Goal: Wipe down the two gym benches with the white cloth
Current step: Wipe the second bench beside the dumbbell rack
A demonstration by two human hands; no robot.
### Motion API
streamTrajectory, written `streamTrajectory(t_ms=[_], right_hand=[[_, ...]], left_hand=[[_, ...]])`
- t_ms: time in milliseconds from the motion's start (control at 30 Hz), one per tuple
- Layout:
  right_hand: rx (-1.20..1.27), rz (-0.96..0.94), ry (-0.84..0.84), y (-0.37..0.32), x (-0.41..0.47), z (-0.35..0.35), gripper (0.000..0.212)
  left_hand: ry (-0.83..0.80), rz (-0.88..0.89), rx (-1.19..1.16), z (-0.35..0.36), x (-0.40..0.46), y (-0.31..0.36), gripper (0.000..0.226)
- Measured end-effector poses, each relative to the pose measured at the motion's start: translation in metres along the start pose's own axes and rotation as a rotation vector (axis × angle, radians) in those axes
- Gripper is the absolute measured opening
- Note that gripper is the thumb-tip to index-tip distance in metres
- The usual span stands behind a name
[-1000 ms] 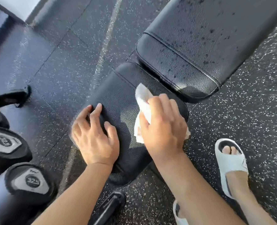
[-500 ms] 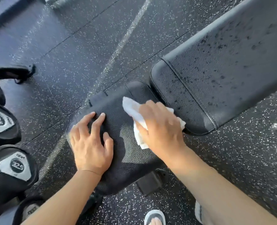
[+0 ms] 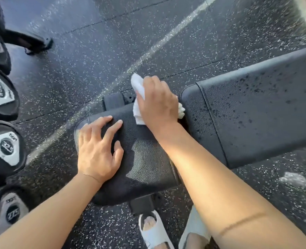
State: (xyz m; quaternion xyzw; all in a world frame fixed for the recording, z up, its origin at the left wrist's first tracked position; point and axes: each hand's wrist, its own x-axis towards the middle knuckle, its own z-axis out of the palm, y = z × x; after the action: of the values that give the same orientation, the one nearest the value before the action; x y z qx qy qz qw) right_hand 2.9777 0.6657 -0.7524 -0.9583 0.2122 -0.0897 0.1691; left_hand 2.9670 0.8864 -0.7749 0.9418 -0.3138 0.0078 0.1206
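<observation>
Taking the small black textured seat pad (image 3: pixel 145 159) as the landmark: far to its left, a rack of black dumbbells (image 3: pixel 5 150) with silver end caps is standing; the caps are carrying round printed logos and numbers that seem to read 32.5, though blur is making that uncertain.

On the left part of the pad, the left hand (image 3: pixel 98 150) is resting flat, fingers spread and straight, its grip apart and holding nothing, bracing the surface.

At the pad's far right corner, the right hand (image 3: pixel 157 106) is pressing the crumpled white cloth (image 3: pixel 138 90), its grip clamped on the cloth with fingers curled over it. Compared with a second ago, the cloth is sitting further up, having travelled from the middle of the pad to its far edge, beside the gap. That suggests the seat pad is nearly done.

Right of the pad, just across the gap, the long black padded backrest (image 3: pixel 256 114) is showing many dark droplets, so it is probably waiting to be wiped next. The second bench is not in view.

Below the pad, white slide sandals (image 3: pixel 155 232) are standing on the speckled rubber floor (image 3: pixel 94 51).
</observation>
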Motion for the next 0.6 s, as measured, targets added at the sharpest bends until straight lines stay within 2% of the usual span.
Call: streamTrajectory(t_ms=[133, 267, 433, 533, 600], right_hand=[[-0.009, -0.074, 0.001, 0.003, -0.005, 0.002, 0.019], [0.047, -0.117, 0.082, 0.014, -0.076, -0.01, 0.017], [0.082, -0.115, -0.114, 0.032, -0.163, -0.037, 0.029], [0.097, -0.085, -0.209, 0.038, -0.18, -0.057, 0.027], [0.135, -0.046, -0.215, 0.046, -0.18, -0.076, 0.026]], left_hand=[[-0.006, 0.009, -0.006, -0.002, 0.0, 0.001, 0.053], [-0.001, 0.01, -0.005, -0.001, -0.001, 0.001, 0.053], [-0.019, 0.018, -0.029, -0.01, 0.001, 0.008, 0.052], [-0.07, -0.009, -0.016, -0.018, 0.0, 0.018, 0.053], [-0.088, -0.057, -0.022, -0.024, 0.002, 0.026, 0.051]])
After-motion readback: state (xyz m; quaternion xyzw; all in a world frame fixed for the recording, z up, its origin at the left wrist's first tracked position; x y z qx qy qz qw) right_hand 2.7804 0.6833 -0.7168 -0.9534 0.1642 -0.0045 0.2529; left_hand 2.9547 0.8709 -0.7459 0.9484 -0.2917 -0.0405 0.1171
